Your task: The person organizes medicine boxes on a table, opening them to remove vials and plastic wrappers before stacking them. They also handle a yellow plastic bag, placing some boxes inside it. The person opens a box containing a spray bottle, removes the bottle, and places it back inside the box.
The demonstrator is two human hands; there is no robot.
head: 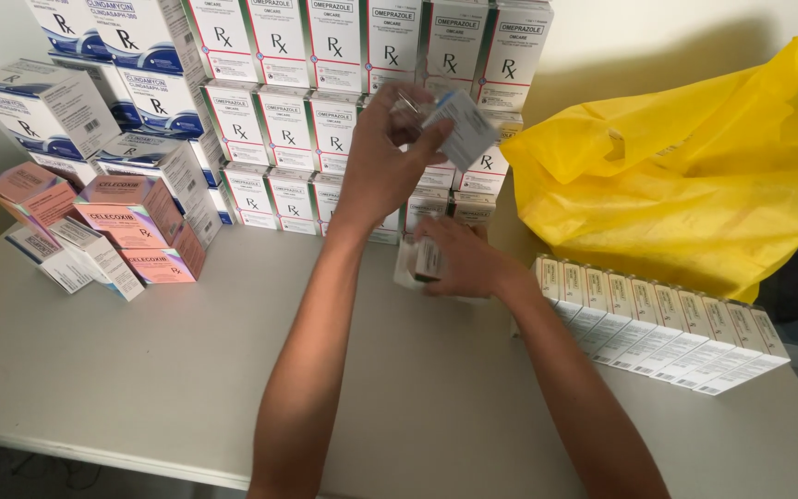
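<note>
Head view: left hand [382, 157] raised before stacked white medicine cartons [288, 120], fingers clamped on small white box [462, 127], tilted. Right hand [459, 259] low on grey table [140, 360], closed around second small box [422, 259]. Yellow plastic bag [695, 176] right; row of slim boxes [658, 328] beside right forearm.
</note>
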